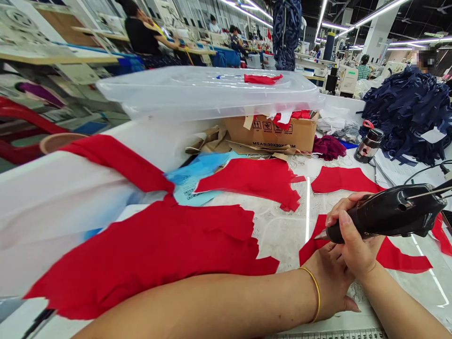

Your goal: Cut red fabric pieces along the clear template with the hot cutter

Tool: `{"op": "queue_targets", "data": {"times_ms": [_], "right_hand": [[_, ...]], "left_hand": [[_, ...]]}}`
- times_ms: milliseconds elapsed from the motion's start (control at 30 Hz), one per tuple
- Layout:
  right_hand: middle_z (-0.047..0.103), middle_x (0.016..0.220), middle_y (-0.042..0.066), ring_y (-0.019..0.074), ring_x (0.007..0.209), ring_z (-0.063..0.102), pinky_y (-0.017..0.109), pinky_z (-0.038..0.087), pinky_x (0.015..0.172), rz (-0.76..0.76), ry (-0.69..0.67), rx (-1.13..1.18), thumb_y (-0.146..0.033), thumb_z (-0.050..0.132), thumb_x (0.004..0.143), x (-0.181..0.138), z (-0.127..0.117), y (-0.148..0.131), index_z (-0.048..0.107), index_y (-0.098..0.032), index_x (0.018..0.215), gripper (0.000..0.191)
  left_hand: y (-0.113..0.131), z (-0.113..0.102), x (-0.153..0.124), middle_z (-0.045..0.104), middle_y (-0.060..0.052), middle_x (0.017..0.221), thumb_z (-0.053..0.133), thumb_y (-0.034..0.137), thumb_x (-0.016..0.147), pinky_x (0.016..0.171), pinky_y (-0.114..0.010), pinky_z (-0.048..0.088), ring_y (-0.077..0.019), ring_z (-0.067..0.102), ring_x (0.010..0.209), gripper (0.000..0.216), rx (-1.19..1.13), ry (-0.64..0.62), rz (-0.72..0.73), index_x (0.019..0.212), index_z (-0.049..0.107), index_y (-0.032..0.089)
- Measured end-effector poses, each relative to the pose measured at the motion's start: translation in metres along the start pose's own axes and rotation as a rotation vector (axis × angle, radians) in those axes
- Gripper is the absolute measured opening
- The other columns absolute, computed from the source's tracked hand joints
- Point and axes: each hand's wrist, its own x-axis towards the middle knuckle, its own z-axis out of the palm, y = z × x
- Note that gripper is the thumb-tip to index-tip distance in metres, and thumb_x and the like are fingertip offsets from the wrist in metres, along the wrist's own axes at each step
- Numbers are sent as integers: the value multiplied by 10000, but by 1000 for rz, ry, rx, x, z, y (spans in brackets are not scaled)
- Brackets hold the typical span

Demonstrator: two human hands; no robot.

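Observation:
My right hand [358,249] is wrapped round a black handheld tool [395,212] with a pointed metal tip. The tip is at a red fabric piece [309,249] on the white table. My left hand [330,278], with a gold bangle on the wrist, lies flat on that piece, thumb out to the side. The right hand and tool partly hide its fingers. Another red strip [402,256] shows to the right of the hands. Beyond them lies a curved red piece [342,180]. A large heap of red fabric [151,254] spreads left of my left forearm.
A cardboard box [278,134] with red scraps stands at the back, below a translucent plastic lid [212,92]. Navy strips [406,110] pile up at the back right beside a dark bottle [369,145]. A ruler [339,334] lies along the near edge. Other people sit farther off.

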Motion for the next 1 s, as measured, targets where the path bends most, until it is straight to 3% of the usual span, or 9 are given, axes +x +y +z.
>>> {"op": "queue_targets", "data": {"times_ms": [267, 500, 667, 1000], "right_hand": [[606, 689, -69, 112, 561, 590, 260, 534, 525, -17, 43, 31, -236, 678, 888, 0, -1, -2, 542, -261, 1063, 223], [605, 673, -69, 116, 546, 605, 279, 551, 537, -40, 89, -33, -247, 672, 873, 10, -3, 1, 544, -257, 1036, 207], [606, 679, -71, 119, 548, 602, 287, 551, 542, -26, 85, -18, -247, 670, 880, 10, -6, 3, 548, -260, 1053, 212], [628, 703, -66, 114, 571, 605, 272, 532, 551, -28, 33, 23, -196, 668, 890, 5, -1, 1, 569, -256, 1076, 219]], "left_hand": [[-3, 0, 0, 265, -83, 1687, 515, 644, 996, 1224, -393, 293, -271, 254, 1545, 784, 37, -18, 16, 1580, 331, 155], [-2, -6, -2, 443, -154, 1586, 591, 617, 968, 1246, -418, 273, -282, 322, 1510, 762, 74, 72, 82, 1506, 446, 97], [5, -13, -4, 538, -177, 1506, 630, 641, 930, 1242, -371, 275, -277, 397, 1469, 760, 86, 64, 91, 1432, 538, 78], [7, 23, 9, 422, -154, 1601, 534, 734, 934, 1235, -426, 271, -303, 207, 1559, 900, 86, 23, 49, 1563, 374, 110]]}}
